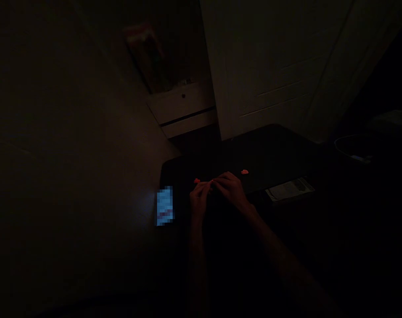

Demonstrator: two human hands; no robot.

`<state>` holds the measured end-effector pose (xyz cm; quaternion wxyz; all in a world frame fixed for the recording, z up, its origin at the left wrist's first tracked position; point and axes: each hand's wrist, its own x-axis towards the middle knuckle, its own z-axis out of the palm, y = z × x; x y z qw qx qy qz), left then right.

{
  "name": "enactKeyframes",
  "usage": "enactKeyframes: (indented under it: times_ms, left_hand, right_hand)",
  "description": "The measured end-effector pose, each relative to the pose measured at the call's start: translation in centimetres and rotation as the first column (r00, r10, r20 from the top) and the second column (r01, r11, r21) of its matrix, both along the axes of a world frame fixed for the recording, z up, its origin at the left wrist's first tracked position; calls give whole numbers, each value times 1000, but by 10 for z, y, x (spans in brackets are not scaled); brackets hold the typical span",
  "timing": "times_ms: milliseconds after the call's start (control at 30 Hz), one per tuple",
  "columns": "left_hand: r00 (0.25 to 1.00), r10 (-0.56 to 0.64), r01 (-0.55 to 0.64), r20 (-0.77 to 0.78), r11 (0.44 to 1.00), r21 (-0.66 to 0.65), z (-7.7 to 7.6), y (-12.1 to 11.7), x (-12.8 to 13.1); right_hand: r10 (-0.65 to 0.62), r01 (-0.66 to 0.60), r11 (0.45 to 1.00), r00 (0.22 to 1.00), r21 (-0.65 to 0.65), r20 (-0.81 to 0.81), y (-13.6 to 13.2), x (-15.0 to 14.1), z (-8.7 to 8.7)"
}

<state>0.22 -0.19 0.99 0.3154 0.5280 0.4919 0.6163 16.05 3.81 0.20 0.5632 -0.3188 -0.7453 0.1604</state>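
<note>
In the dim light, my left hand (200, 196) and my right hand (231, 187) meet over a dark table, fingertips pinched together. A tiny glowing red-orange piece (212, 180) shows between them; its kind is too small to make out. Just past my left fingers lies a small red-orange lump (197, 180). Another orange lump (245, 172), paler and flatter, rests beyond my right hand. Both lumps are apart from my right fingers. Most of what my fingers cover is hidden.
At the left edge of the dark table (267, 145) a lit, blurred screen (164, 206) glows blue against the wall. A printed sheet or packet (290, 190) lies to the right. Behind stand a white drawer unit (187, 106) and a pale panelled door (270, 66).
</note>
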Motion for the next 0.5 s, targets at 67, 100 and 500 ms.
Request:
enactKeyframes:
  times_ms: [67,100,500]
  left_hand:
    - [1000,-9,9,4,1000,-3,-1,0,0]
    - [1000,-14,14,11,1000,-3,-1,0,0]
    - [967,145,-124,208,986,-111,-11,4,0]
  right_hand:
    - [13,-13,1000,1000,-15,-5,0,1,1]
    - [16,-17,999,1000,-30,-18,0,1,2]
    - [144,-158,974,985,-161,-94,-6,-8,8]
